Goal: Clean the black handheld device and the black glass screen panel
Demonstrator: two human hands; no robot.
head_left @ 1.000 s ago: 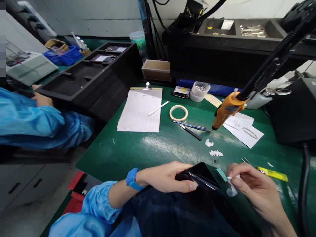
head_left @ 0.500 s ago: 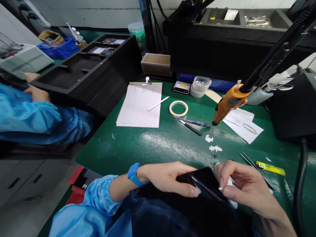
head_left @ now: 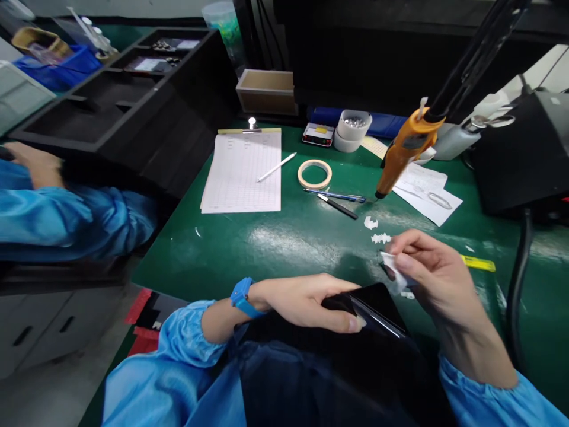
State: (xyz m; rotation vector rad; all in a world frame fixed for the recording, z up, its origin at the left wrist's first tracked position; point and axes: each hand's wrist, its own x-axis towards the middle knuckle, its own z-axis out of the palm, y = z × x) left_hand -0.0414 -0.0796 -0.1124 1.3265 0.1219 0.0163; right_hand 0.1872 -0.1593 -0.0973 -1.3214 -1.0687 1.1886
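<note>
1. Black glossy flat panel [head_left: 377,305] lies at the near counter edge, against the person's lap, probably so both hands can reach it; its lower part merges with dark cloth and its outline is hard to trace.
2. At far left a co-worker's blue sleeve [head_left: 66,219] rests by a black compartment tray [head_left: 111,112]; their hand is partly hidden.
3. Left hand [head_left: 311,302], blue wristband behind it, is closed on the panel's left edge, thumb pressed flat, seemingly to steady it.
4. Further back on the green counter [head_left: 249,249] lie a white form on a clipboard [head_left: 243,172], a beige tape ring [head_left: 315,174] and two pens [head_left: 338,200].
5. Right hand [head_left: 427,270] hovers above the panel's far corner, fingers pinching a small white scrap [head_left: 392,267]; whether film or tissue is unclear.
6. Beyond it an orange electric screwdriver [head_left: 402,151] hangs tip-down from a black arm, cut off above.
</note>
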